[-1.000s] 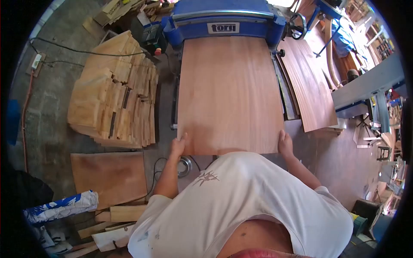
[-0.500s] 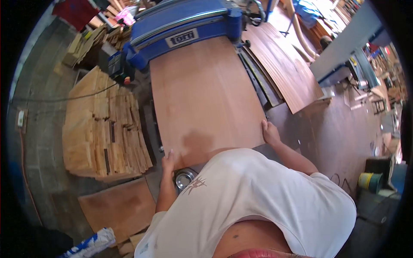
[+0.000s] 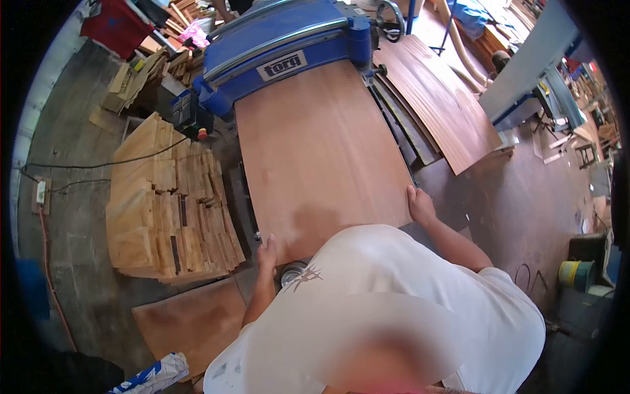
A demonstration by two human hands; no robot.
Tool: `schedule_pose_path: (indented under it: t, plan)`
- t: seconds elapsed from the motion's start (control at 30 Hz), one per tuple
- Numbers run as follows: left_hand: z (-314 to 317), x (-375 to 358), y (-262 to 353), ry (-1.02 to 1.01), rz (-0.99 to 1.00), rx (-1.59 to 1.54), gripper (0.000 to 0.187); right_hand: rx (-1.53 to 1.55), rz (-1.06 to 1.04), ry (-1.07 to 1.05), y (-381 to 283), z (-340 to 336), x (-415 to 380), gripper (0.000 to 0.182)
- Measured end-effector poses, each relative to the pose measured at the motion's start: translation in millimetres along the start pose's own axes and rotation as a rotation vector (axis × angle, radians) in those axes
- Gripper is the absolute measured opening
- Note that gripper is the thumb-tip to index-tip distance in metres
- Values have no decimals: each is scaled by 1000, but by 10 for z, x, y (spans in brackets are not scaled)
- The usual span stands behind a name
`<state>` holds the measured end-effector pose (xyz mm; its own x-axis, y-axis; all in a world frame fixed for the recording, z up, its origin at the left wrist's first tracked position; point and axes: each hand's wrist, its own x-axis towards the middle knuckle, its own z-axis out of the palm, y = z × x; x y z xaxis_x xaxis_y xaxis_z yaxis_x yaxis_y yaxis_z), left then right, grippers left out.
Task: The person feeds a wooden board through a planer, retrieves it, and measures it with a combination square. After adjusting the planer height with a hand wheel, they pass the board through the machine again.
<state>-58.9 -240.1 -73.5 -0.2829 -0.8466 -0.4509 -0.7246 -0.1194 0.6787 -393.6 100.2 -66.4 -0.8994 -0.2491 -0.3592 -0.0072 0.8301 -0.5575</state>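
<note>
A wide, flat wooden panel lies in front of me, its far end at the opening of a blue machine labelled "torq". My left hand grips the panel's near left corner, thumb on top. At the right edge, close to the near corner, my right hand holds the panel with its thumb up. The fingers beneath the panel are hidden on both sides. A round metal part shows below the near edge, beside my left wrist.
Left of the panel stands a tall stack of wooden boards, with a control box and black cable behind it. Another panel lies to the right of the machine. A brown sheet is low at the left. A handwheel sits on the machine.
The whole view has shifted slightly, so things appear a little further right and lower. Both hands keep their hold on the panel, which shows no clear movement against the machine.
</note>
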Motion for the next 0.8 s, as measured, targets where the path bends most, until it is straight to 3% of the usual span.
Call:
schedule_pose_path:
  t: [0.03,0.13,0.2,0.27,0.37,0.43,0.57,0.63,0.8]
  plan:
    - [-1,-39,40,55,89,-81,45,-10,-1,3,-6,30,-10,59]
    - [-71,-73,210,15,7,17,45,-25,24,0,-53,54,-3,59]
    - [-19,183,-155,28,36,-6,46,-14,35,-6,-89,43,-33,60]
    - [14,126,-69,41,63,-43,46,-13,38,-6,-80,5,-25,60]
    - [-57,-23,63,-23,-56,-57,49,-10,28,-8,-48,37,-50,60]
    - [-80,-61,58,43,39,98,51,-26,22,2,-20,-11,-77,61]
    - [-101,7,-41,-10,-15,31,51,-34,-10,-12,-38,12,-97,61]
    - [-8,108,-101,28,94,-5,51,-33,-57,45,-29,62,-9,61]
    - [-41,185,-134,-7,90,-18,50,-70,-35,12,-113,18,-11,59]
